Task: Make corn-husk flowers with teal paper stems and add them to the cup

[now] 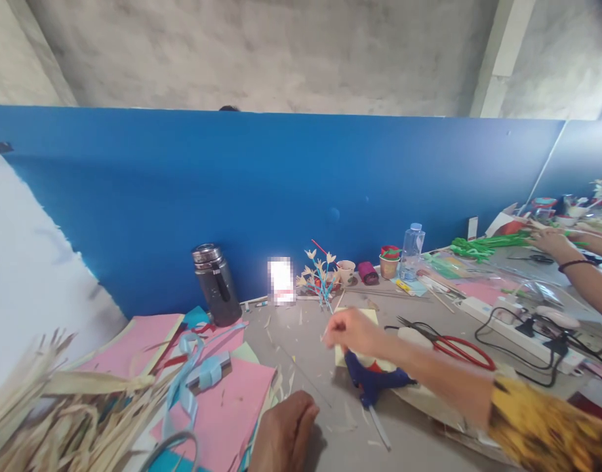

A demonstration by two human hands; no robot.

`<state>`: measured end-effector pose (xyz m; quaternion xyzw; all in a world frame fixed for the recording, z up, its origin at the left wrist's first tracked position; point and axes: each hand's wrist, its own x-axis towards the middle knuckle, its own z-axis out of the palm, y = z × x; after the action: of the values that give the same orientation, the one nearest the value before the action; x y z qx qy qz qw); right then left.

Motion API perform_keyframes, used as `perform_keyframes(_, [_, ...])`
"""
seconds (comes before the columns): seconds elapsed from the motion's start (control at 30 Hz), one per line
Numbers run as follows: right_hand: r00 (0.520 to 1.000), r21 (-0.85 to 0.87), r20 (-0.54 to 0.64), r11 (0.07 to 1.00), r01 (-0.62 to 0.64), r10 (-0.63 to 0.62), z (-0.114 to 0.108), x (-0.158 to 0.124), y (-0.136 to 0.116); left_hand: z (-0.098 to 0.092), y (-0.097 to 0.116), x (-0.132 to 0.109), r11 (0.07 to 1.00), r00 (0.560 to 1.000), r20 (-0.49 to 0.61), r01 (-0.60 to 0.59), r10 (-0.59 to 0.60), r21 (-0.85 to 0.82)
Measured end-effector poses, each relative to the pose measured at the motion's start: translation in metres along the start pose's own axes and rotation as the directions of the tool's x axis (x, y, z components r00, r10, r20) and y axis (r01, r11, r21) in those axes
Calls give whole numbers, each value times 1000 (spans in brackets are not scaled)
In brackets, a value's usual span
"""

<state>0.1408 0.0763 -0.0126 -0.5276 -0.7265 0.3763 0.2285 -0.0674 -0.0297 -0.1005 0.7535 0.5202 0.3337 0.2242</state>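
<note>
My left hand (286, 429) is at the bottom centre, low over the grey table, its fingers curled together; whatever may be between them is hidden. From the right, my right hand (353, 331) reaches in below a yellow patterned sleeve, its fingers pinched; a small pale bit at the fingertips is too small to name. Just below it lies a blue glue gun (377, 380) on its side. A pale yellow paper (367, 318) is partly under the hand. Behind my right hand stand pale flowers on light blue stems (321, 288).
A dark flask (216, 285) stands by the blue partition. Pink paper (232, 406), blue ribbon and dry husks (84, 413) cover the left. Red-handled scissors (463, 351), a power strip (522, 334) and a bottle (412, 252) are right; another person's hands (551, 241) touch green strips.
</note>
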Motion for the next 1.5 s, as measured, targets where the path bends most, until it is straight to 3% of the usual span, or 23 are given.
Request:
perform_keyframes(0.07, [994, 9, 52, 996, 92, -92, 25, -30, -12, 2, 1, 1, 995, 997, -64, 30, -36, -92])
perform_keyframes(0.17, [972, -118, 67, 965, 234, -227, 54, -54, -23, 1, 2, 5, 984, 993, -108, 37, -56, -177])
perform_keyframes(0.33, [963, -326, 50, 907, 268, -266, 71, -48, -21, -3, -4, 9, 982, 989, -123, 63, -86, -180])
perform_keyframes(0.5, [973, -325, 29, 919, 224, -227, 77, -44, -10, -6, -5, 9, 986, 984, -117, 119, -132, -116])
perform_keyframes(0.73, [984, -189, 130, 971, 144, -121, 66, -42, -10, -9, 4, 7, 998, 998, -44, 56, -54, 26])
perform_keyframes(0.87, [963, 7, 257, 997, 81, -80, 61, -40, -8, -8, 12, 3, 988, 993, -106, 67, -53, 136])
perform_keyframes(1.07, [921, 282, 366, 959, 31, -137, 71, -36, 5, -6, 6, 3, 957, 981, -176, 123, -79, 261])
perform_keyframes(1.33, [915, 389, 390, 919, -66, -100, 76, -34, 8, -8, 3, 6, 962, 989, -110, 122, -97, 244])
perform_keyframes(1.5, [935, 540, 337, 836, -94, -112, 79, -32, 15, -15, 9, 8, 973, 964, -161, 222, -210, 60])
